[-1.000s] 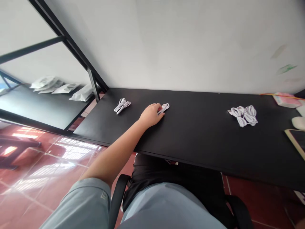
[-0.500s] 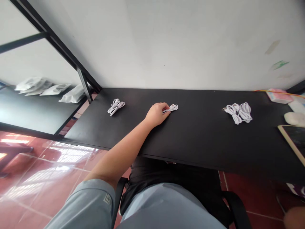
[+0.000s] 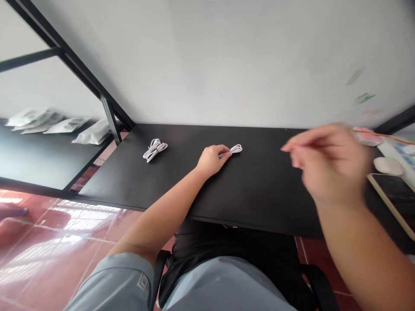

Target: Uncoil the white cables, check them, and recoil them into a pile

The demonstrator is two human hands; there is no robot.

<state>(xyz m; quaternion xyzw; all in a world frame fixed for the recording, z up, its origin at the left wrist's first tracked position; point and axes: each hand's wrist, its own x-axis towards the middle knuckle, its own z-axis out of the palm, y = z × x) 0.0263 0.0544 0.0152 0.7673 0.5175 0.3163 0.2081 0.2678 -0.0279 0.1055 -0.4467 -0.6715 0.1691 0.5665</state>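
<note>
Cable (image 3: 237,149), white and looped, is at the middle of the desk (image 3: 259,190), low at its surface. Left hand (image 3: 210,160) pinches it between thumb and fingers; the looped end projects right. Right hand (image 3: 335,164) is raised over the right part of the desk, blurred, thumb and fingers drawn close together; whether it holds anything cannot be determined. Second cable (image 3: 155,150), coiled and tied, lies left of the left hand, well apart. Phone (image 3: 394,198) lies right of the right hand.
</note>
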